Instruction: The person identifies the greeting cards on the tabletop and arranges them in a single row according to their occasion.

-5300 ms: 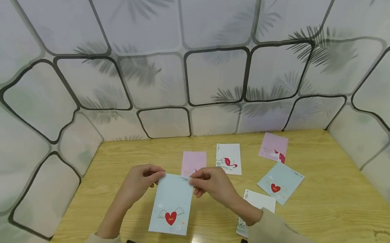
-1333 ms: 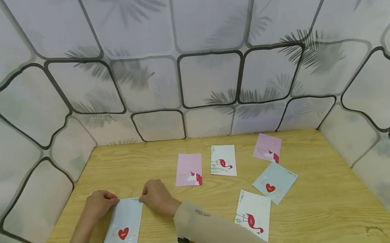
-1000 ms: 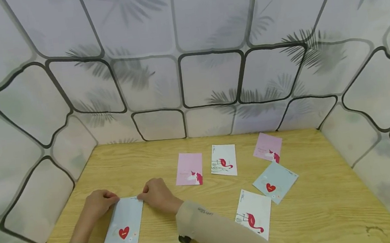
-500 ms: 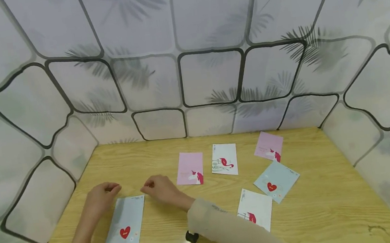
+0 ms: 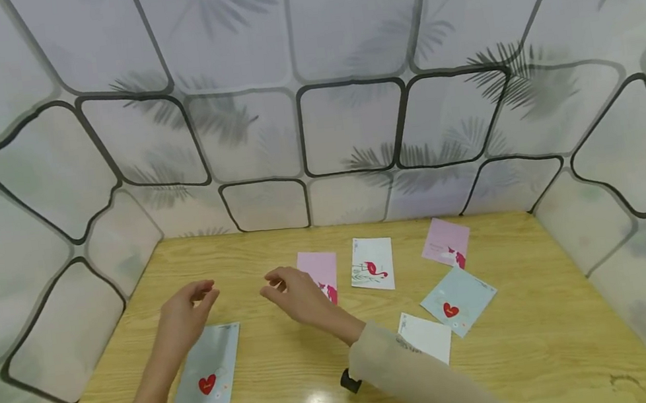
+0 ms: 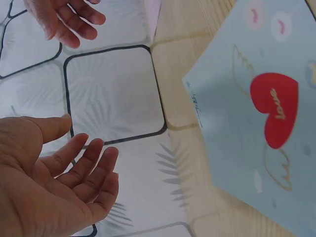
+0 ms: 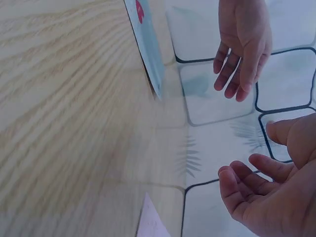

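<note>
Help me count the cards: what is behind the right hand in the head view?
A pink card shows past the right hand, red print near its bottom; its lower left is covered, so any print there cannot be seen.

At the left of the surface (image 5: 550, 308) the left heart card (image 5: 217, 353) is lying, the left grip (image 5: 185, 317) hanging over its far left corner. The right grip (image 5: 301, 297) is hanging farther right, partly before the left unicorn card (image 5: 320, 269). Right of that card, the rear flamingo card (image 5: 370, 262) and then the right unicorn card (image 5: 447, 239) are lying. Before the latter the right heart card (image 5: 462, 295) is resting; left of it, the front flamingo card (image 5: 428, 336) is lying, partly behind the right sleeve (image 5: 421, 380). Walls (image 5: 350, 125) are standing behind and at both sides.
</note>
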`<state>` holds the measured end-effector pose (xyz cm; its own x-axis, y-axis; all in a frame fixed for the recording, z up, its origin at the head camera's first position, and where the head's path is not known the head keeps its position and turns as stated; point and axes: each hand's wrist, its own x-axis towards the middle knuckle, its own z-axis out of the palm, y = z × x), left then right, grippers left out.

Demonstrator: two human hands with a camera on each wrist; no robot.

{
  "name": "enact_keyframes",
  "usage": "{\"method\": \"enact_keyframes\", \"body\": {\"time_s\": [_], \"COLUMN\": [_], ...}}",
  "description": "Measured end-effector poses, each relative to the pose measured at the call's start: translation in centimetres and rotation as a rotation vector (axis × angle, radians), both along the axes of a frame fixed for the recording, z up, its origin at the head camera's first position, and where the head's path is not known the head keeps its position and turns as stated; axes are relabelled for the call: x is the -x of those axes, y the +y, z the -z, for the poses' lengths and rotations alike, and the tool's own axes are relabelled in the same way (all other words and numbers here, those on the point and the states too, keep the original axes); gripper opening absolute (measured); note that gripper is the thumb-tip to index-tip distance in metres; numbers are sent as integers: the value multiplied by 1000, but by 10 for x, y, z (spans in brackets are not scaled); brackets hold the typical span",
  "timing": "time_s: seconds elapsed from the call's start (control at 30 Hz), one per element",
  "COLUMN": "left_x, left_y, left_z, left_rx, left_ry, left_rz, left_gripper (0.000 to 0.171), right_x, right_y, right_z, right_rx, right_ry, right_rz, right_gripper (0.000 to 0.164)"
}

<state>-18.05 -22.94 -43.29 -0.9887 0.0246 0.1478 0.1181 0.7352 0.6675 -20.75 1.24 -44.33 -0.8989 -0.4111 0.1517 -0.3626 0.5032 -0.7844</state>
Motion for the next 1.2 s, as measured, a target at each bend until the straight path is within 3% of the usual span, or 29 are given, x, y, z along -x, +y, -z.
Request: {"method": "enact_keyframes", "body": {"time_s": [0.37, 0.67, 0.87, 1.2], "left_x": [-7, -7, -5, 6], "left_y": [23, 44, 60, 98], "left_z": [-15, -18, -17, -15], "left_rx": [75, 104, 100, 81], "left_ry": [117, 196, 236, 299], "left_rz": [55, 104, 135, 229], "left_gripper": [41, 39, 41, 45], "right_x": [-9, -21, -25, -35], "right_y": [53, 90, 114, 159], "right_z": [-17, -20, -16, -14], "right_rx": [-69, -76, -110, -186], "right_ry": [170, 166, 215, 204], "right_rz": [37, 107, 146, 236], "right_gripper": [51, 54, 55, 57]}}
